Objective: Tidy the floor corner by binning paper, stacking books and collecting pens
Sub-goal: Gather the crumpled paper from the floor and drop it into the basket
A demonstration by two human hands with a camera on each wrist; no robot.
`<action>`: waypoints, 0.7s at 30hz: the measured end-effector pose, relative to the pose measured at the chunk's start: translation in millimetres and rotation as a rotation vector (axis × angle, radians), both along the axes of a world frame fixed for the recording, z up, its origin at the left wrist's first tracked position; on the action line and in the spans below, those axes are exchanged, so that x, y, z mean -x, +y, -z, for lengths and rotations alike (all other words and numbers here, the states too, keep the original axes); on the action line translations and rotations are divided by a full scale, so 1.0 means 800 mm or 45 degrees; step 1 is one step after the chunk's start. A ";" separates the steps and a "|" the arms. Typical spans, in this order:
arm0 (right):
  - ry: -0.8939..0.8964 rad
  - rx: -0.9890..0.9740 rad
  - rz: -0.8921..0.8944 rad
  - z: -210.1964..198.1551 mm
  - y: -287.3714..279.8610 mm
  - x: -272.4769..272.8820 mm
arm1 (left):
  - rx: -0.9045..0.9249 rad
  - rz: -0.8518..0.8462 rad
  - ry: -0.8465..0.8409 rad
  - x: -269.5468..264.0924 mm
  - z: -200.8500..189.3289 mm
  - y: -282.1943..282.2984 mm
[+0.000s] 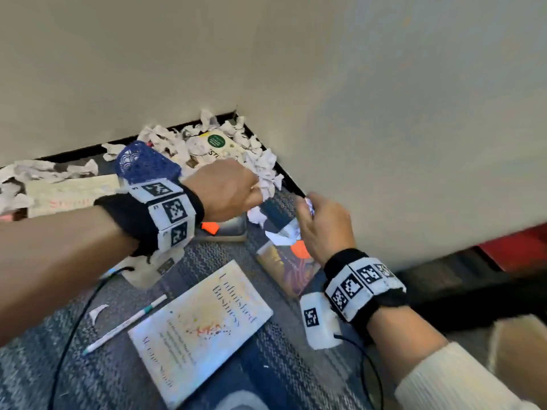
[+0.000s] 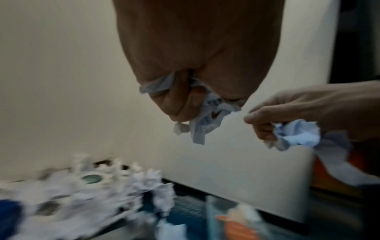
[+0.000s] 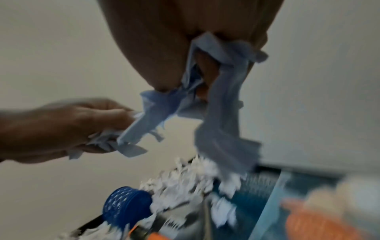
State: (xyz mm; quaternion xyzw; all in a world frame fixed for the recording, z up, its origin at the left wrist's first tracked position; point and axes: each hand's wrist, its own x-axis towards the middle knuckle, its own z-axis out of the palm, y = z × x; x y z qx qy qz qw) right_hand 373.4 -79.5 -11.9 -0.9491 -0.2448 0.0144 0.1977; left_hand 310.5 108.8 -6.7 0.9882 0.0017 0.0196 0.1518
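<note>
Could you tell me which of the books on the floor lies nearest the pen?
The white "Unfinished Business" book: the pen lies just beside its left edge, while the other books sit farther off toward the corner.

Head view evenly lit; wrist views dim, motion-blurred.

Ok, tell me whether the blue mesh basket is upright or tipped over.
Tipped over. The blue mesh basket lies on its side among paper scraps, its round base facing the right wrist camera.
</note>
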 end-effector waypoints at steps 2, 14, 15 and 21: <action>-0.104 0.132 -0.009 -0.042 -0.030 0.019 | 0.034 0.152 -0.070 0.001 -0.021 -0.051; -0.306 0.275 0.357 -0.181 -0.324 0.109 | 0.341 0.711 -0.329 0.009 -0.171 -0.334; -0.297 0.267 0.398 -0.177 -0.348 0.112 | 0.378 0.692 -0.315 0.007 -0.172 -0.357; 0.034 0.144 0.698 -0.144 -0.460 0.097 | 0.189 0.874 -0.026 -0.008 -0.132 -0.490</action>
